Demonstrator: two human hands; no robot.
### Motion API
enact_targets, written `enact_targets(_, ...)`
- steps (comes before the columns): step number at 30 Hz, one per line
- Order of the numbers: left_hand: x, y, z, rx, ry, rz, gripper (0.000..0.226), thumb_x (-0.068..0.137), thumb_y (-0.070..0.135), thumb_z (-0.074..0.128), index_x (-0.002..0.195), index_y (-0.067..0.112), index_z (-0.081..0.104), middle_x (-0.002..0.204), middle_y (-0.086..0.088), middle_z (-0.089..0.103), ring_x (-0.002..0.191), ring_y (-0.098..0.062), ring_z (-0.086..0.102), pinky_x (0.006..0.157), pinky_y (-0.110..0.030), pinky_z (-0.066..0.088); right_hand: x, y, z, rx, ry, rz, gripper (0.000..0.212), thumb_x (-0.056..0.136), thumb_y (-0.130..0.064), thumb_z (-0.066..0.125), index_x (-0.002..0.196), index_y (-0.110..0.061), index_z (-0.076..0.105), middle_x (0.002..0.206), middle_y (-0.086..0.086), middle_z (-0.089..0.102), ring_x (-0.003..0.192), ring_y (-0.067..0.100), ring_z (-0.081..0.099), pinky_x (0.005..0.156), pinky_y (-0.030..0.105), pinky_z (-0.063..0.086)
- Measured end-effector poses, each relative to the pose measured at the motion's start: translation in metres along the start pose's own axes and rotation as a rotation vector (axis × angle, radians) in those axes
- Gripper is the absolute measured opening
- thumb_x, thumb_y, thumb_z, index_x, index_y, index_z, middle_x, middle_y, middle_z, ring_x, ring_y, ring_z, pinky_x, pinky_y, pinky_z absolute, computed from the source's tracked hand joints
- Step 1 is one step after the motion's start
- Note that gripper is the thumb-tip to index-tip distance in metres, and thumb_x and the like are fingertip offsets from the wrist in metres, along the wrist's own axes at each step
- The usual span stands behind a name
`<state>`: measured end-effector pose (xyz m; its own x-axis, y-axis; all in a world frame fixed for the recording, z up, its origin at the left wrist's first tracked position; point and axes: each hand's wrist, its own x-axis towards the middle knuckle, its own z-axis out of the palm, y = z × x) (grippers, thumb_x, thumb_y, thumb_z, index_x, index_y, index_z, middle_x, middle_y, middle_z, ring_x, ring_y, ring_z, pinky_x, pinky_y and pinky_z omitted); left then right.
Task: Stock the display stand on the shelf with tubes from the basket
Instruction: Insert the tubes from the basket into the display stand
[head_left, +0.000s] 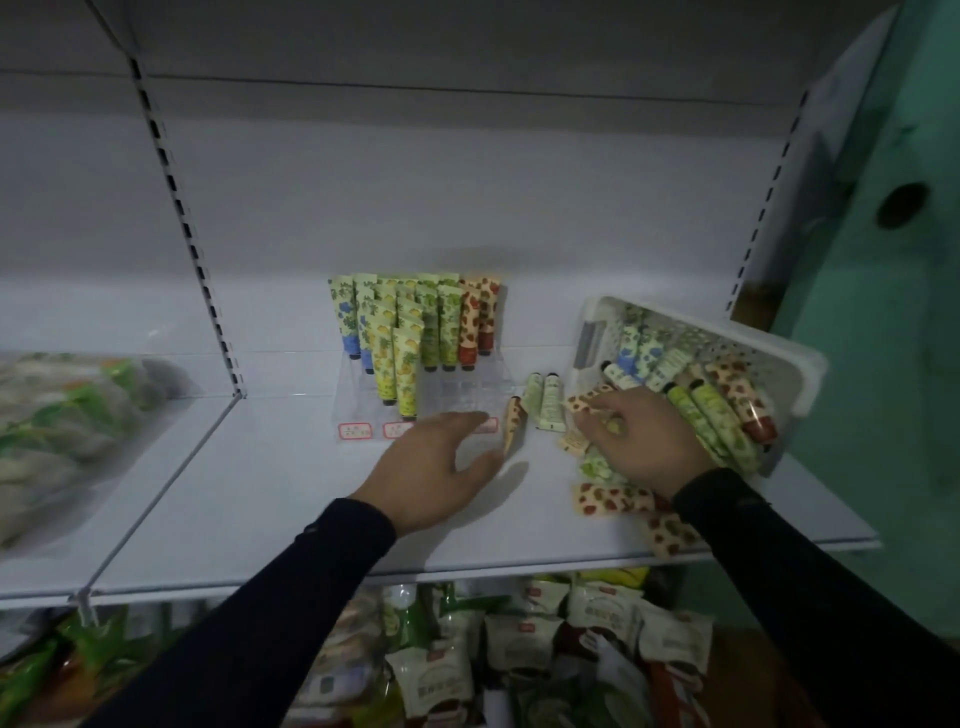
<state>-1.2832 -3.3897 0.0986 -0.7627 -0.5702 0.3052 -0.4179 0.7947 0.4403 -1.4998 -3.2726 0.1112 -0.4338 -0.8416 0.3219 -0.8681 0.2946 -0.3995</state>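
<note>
Tubes (410, 332) stand upright, caps down, in clear display stand (363, 400) at centre-back of white shelf (260, 493). Head view, only view supplied. Rows left to right: blue-print, yellow-print, green-print, red-print. Front right part of stand holds no tubes. Red-edged price labels (355, 431) along stand's front lip.

White basket (795, 374) sits on right end of shelf, tipped toward viewer, w/ mixed tubes inside and spilling out its low side. Two pale green tubes (545, 405) lie side by side on shelf between stand and basket. One red-spotted tube (514, 423) lies just right of stand's front corner. More red-spotted tubes (613, 498) lie near shelf's front edge, partly under right forearm.

Left hand (441, 467): fingers spread and relaxed, holding nothing, over shelf at stand's front right corner, thumb close to the red-spotted tube; contact cannot be told. Right hand (644, 441): fingers curled down onto spilled pile at basket mouth, gripping a tube there. Both arms in dark sleeves.

Bagged goods (62, 431) on adjoining shelf, left. Packets (519, 649) on shelf below.
</note>
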Motion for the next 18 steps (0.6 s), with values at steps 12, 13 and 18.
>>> enact_targets(12,0.052,0.091,0.070,0.100,-0.423,0.173,0.065,0.087,0.060,0.052,0.136,0.017,0.050,0.123,-0.011,0.053,0.110,-0.028,0.050,0.093,-0.043,0.046,-0.034,0.050,-0.014,0.031,-0.029,0.052,0.039,0.097,-0.018,0.049,0.136,-0.012,0.052,0.135,0.013,0.050,0.120,0.023,0.050,0.095,0.020,0.032)
enact_targets(13,0.053,0.091,0.074,0.134,-0.425,0.188,0.065,0.085,0.060,0.048,0.132,0.016,0.053,0.120,-0.012,0.054,0.107,-0.029,0.051,0.091,-0.044,0.047,-0.037,0.052,-0.017,0.008,-0.099,0.038,0.044,0.097,-0.017,0.048,0.140,-0.015,0.046,0.140,0.011,0.045,0.125,0.022,0.046,0.098,0.020,0.031)
enact_targets(18,0.056,0.078,0.083,0.201,-0.329,0.260,0.040,0.093,0.038,0.056,0.125,0.014,0.058,0.119,-0.012,0.057,0.106,-0.034,0.053,0.088,-0.045,0.047,-0.045,0.060,-0.036,-0.045,-0.467,-0.059,0.082,0.086,-0.047,0.064,0.151,-0.034,0.017,0.157,-0.004,0.016,0.139,0.016,0.027,0.112,0.033,0.031)
